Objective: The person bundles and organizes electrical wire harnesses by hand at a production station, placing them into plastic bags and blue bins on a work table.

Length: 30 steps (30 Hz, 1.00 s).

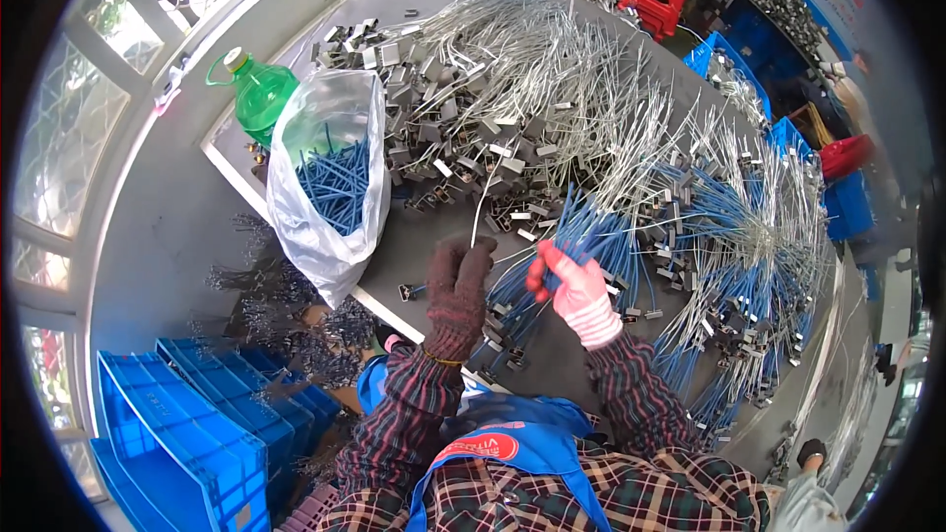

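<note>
One slim white wire [480, 205], running toward 12 o'clock from the brown-gloved left hand [458, 286], fingertips pinched on its lower end. Pink-and-white-gloved right hand [579, 294]: fingers half-curled; cannot tell whether gripping. Thin blue wires [591, 227], uncountable, at its 12 o'clock. One clear plastic bag [337, 268], left hand's 10 o'clock.
</note>
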{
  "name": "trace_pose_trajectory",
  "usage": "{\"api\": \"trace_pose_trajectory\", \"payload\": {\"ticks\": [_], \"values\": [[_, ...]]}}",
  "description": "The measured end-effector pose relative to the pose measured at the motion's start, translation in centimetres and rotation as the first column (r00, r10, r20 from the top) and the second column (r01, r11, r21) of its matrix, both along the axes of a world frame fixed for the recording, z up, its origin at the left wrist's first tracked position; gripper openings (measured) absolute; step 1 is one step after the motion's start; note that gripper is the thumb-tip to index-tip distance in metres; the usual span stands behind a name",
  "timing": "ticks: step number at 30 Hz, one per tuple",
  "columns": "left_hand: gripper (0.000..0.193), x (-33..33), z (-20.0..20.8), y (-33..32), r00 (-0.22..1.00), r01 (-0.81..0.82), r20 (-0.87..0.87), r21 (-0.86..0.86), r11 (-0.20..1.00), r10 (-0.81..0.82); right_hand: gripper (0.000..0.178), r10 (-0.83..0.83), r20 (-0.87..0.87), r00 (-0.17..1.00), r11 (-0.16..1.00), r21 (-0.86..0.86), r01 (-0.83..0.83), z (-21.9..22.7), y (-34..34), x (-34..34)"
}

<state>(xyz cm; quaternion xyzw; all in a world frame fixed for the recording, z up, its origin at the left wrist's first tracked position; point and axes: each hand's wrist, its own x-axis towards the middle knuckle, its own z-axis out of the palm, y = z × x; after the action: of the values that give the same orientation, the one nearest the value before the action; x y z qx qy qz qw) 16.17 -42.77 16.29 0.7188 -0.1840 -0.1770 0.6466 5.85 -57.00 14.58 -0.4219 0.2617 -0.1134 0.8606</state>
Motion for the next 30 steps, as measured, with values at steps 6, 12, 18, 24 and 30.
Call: {"api": "trace_pose_trajectory", "payload": {"ticks": [6, 12, 18, 24, 30], "values": [[0.022, -1.2, -0.5, 2.3, 0.981, -0.108, -0.181, -0.209, 0.972, 0.071, 0.034, 0.047, 0.082, 0.996, 0.998, -0.041, -0.044, 2.4, 2.4, 4.4], [0.021, -0.1, -0.5, 5.3, 0.963, -0.024, -0.270, 0.001, 1.000, 0.024, 0.024, 0.072, 0.200, 0.977, 0.970, 0.212, -0.115, 1.0, 5.3, 5.8], [0.027, 0.8, -0.4, 13.2, 0.775, 0.320, -0.626, 0.263, 0.910, -0.091, 0.026, 0.161, 0.213, 0.964, 0.955, 0.215, -0.206, -1.7, 6.0, 6.0], [0.020, -1.8, -4.6, 28.9, 0.539, 0.359, -0.840, 0.302, 0.883, 0.068, 0.028, 0.036, 0.206, 0.978, 0.962, 0.258, -0.090, -1.5, 4.2, 7.2], [0.027, -6.2, -8.2, 36.0, 0.492, 0.334, -0.864, 0.302, 0.893, 0.109, 0.028, -0.108, 0.170, 0.979, 0.993, 0.056, 0.100, -0.3, 2.2, 7.3]]}}
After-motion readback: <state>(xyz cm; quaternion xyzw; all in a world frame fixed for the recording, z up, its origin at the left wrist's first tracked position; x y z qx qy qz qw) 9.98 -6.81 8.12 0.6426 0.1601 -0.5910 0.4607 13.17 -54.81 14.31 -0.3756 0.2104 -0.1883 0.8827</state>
